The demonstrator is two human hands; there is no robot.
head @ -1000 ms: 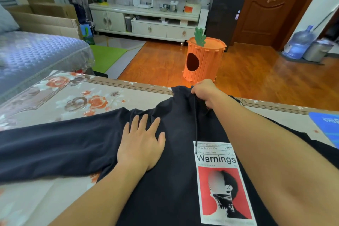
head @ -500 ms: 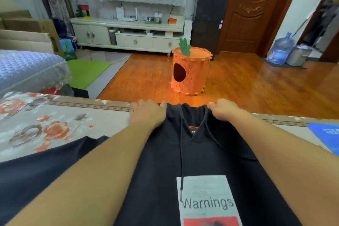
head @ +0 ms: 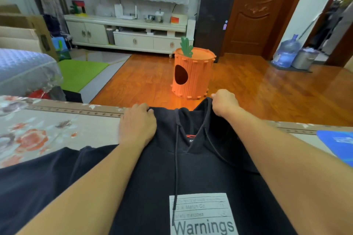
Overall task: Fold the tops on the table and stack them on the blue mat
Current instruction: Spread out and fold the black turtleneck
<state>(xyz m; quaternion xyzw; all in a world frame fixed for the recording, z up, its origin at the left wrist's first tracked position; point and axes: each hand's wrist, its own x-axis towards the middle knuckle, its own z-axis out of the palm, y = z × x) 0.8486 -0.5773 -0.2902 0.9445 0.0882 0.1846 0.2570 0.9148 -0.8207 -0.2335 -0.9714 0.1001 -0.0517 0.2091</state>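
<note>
You are standing in a living room with a wooden floor, and in front of you a table [head: 57, 131] with a flowered cloth is carrying the work. A dark hoodie [head: 152, 187] is lying face up on this table, with its white "Warnings" print [head: 202, 213] near you and its hood [head: 191, 118] reaching the far edge of the table. Beyond that edge, an orange barrel-shaped box [head: 191, 74] is standing on the floor.

Your left hand [head: 137, 126] is resting on the hoodie just left of the hood, with the fingers curled over the cloth at the far edge; it seems to be gripping the fabric, but the fingertips are hidden, so I cannot tell this for sure. Your right hand [head: 224, 102] is pinching the right rim of the hood and lifting it a little above the table. One sleeve [head: 38, 177] is spreading out flat to the left of the print.

The blue mat [head: 338, 145] is lying at the right of the hoodie, apart from it, and nothing is showing on the visible part of it.

In my judgement the task is only beginning. The hoodie is not yet folded at all: the sleeve is open and the body is at full length. You are probably arranging the hood first. The folding and the placing on the mat are left to do. Other tops are not visible here.
</note>
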